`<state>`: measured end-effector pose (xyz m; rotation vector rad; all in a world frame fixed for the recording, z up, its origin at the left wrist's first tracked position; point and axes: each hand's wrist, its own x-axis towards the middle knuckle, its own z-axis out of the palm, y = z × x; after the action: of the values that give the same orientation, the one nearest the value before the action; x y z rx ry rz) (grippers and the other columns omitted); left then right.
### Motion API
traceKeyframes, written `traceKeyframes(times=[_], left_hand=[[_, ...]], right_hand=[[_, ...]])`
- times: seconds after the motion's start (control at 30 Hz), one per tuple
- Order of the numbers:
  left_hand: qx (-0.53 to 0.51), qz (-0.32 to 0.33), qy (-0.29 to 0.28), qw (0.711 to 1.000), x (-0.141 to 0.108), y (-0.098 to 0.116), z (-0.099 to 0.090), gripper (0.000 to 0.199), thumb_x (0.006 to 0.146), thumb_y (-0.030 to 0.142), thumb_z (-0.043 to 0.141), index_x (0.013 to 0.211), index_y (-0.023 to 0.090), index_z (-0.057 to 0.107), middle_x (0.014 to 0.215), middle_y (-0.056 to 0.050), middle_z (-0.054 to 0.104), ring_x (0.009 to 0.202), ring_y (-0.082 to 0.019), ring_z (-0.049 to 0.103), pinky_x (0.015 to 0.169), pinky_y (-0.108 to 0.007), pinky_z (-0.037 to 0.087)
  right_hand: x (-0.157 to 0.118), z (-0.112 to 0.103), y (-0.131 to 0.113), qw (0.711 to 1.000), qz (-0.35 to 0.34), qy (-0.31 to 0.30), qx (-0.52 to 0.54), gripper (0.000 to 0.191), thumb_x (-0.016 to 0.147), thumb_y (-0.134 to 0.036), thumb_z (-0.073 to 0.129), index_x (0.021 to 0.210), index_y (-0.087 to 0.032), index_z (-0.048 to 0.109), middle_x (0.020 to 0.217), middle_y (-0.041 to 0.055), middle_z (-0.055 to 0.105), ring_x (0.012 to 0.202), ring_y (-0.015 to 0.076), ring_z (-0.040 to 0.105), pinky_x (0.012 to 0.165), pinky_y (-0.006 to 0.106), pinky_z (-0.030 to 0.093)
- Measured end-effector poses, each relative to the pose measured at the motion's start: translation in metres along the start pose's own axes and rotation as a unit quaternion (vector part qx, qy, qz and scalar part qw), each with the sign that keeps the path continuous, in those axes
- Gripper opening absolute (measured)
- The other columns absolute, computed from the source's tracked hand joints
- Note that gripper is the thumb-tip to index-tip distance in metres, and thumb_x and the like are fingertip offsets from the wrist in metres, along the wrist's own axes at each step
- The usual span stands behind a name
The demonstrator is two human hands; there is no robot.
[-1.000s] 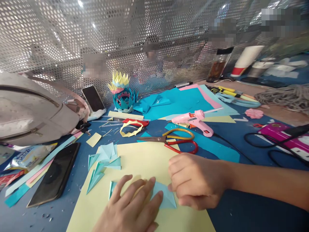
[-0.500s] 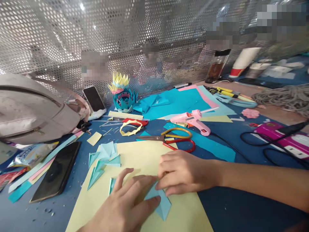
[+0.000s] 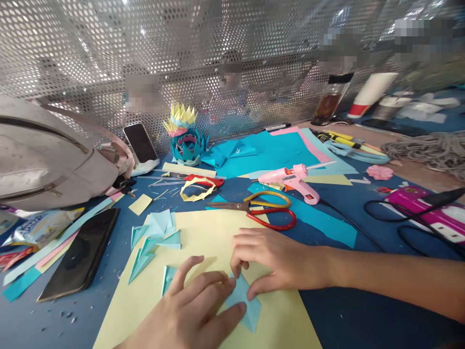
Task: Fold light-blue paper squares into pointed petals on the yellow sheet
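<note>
Blue folded paper [image 3: 244,303] lies on the yellow sheet [image 3: 203,237], pinned between your hands. Your left hand [image 3: 189,315] presses it flat with open fingers; your right hand [image 3: 271,261] pinches its upper edge. Its tip points toward you, long axis running near-to-far. Scissors [image 3: 261,208] lie beyond.

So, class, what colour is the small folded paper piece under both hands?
Light blue; the folded paper piece shows best in the head view, lying on a pale yellow sheet.
</note>
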<state>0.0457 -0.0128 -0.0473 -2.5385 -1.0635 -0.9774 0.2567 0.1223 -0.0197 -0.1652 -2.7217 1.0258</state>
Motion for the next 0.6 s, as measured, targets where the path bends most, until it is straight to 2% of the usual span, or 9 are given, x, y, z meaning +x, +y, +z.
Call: traceKeyframes(times=[0.2, 0.37, 0.6], left_hand=[[-0.006, -0.008, 0.016, 1.0, 0.0017, 0.0013, 0.0027, 0.022, 0.103, 0.021, 0.053, 0.096, 0.025, 0.073, 0.093, 0.001, 0.073, 0.099, -0.012, 0.067, 0.121, -0.041, 0.027], [-0.015, -0.01, 0.012, 1.0, -0.0004, 0.0006, 0.0, 0.026, 0.105, 0.021, 0.048, 0.099, 0.024, 0.073, 0.095, -0.001, 0.073, 0.103, -0.014, 0.067, 0.121, -0.044, 0.028], [-0.008, 0.003, 0.003, 1.0, -0.0033, -0.0004, -0.0007, 0.026, 0.105, 0.019, 0.046, 0.104, 0.023, 0.072, 0.096, -0.001, 0.073, 0.104, -0.014, 0.068, 0.121, -0.045, 0.027]], right_hand=[[0.0061, -0.0031, -0.0042, 0.999, 0.002, -0.037, 0.005, 0.028, 0.099, -0.046, 0.062, 0.095, -0.019, 0.068, 0.086, -0.0006, 0.059, 0.086, 0.0151, 0.052, 0.08, 0.027, 0.037], [0.0101, -0.0011, -0.0032, 0.999, -0.036, -0.033, -0.023, 0.035, 0.103, -0.047, 0.054, 0.09, -0.017, 0.066, 0.086, 0.0006, 0.06, 0.084, 0.0158, 0.051, 0.078, 0.028, 0.036], [0.0098, 0.0004, -0.0019, 0.998, -0.044, -0.038, -0.038, 0.032, 0.103, -0.045, 0.054, 0.091, -0.017, 0.065, 0.088, 0.0013, 0.061, 0.087, 0.0163, 0.051, 0.079, 0.029, 0.037]])
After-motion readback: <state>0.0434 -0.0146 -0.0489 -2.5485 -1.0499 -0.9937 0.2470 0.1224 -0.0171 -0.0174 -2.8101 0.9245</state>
